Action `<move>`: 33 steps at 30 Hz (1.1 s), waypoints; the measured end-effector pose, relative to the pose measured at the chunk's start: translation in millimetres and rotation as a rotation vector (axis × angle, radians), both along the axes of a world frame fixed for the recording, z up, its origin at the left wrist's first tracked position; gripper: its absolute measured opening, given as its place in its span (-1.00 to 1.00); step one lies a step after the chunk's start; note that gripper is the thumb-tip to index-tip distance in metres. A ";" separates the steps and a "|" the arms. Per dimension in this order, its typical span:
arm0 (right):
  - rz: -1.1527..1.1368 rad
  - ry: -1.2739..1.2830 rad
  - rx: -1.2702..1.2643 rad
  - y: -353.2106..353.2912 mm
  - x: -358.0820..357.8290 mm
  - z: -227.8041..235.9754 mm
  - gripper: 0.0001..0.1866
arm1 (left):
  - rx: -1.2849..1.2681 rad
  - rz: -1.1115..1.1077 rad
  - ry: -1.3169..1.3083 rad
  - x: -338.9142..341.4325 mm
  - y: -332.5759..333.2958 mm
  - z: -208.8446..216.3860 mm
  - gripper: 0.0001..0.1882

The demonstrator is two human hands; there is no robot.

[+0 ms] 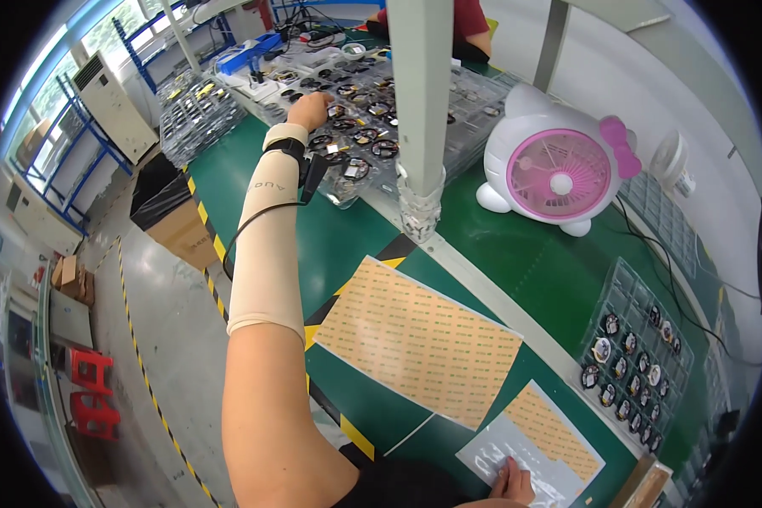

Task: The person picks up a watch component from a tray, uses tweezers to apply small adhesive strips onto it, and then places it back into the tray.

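Note:
My left hand [310, 112] reaches far forward, its arm stretched out in a beige sleeve with a black strap [284, 147] and cord at the wrist. It is over the near left part of a clear plastic tray [340, 196] of round black-rimmed electronic parts [384, 149]; its fingers are largely hidden behind the back of the hand. Low in the view, my right hand [513, 484] rests with its fingers on the bare whitish part of a partly used adhesive sheet [559, 430]. A larger tan adhesive sheet [419, 339] with green print lies beside it on the green mat.
A white fan [559, 173] with a pink grille stands beyond a metal post [422, 93]. Another clear tray [631, 372] of round parts lies at right. Stacked trays [196, 118] stand at far left, near a cardboard box [178, 224]. Another person's arm [476, 38] shows at the back.

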State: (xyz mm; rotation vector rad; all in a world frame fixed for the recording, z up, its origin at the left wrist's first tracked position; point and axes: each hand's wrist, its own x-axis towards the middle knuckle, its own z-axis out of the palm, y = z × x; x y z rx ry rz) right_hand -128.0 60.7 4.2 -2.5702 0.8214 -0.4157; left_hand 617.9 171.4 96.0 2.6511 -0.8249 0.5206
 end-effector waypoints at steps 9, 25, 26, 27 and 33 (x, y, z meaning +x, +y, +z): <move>-0.008 -0.031 -0.008 -5.4 8.2 2.4 -0.67 | -0.037 0.083 0.193 -2.3 -12.6 10.1 -0.78; 0.056 -0.087 -0.025 -3.7 3.1 -8.3 -0.66 | -1.983 -0.632 1.220 -99.4 37.5 -2.1 -0.66; 0.042 -0.088 -0.049 -3.3 2.8 -13.0 -0.70 | -1.979 -0.661 1.270 -101.9 37.8 -4.0 -0.68; 0.026 -0.090 -0.072 -3.2 2.6 -17.3 -0.73 | -1.971 -0.691 1.321 -104.1 37.3 -5.2 -0.71; 0.032 -0.080 -0.005 -3.7 1.5 -6.3 -0.66 | -1.947 -0.643 1.194 -108.3 31.8 -6.9 -0.60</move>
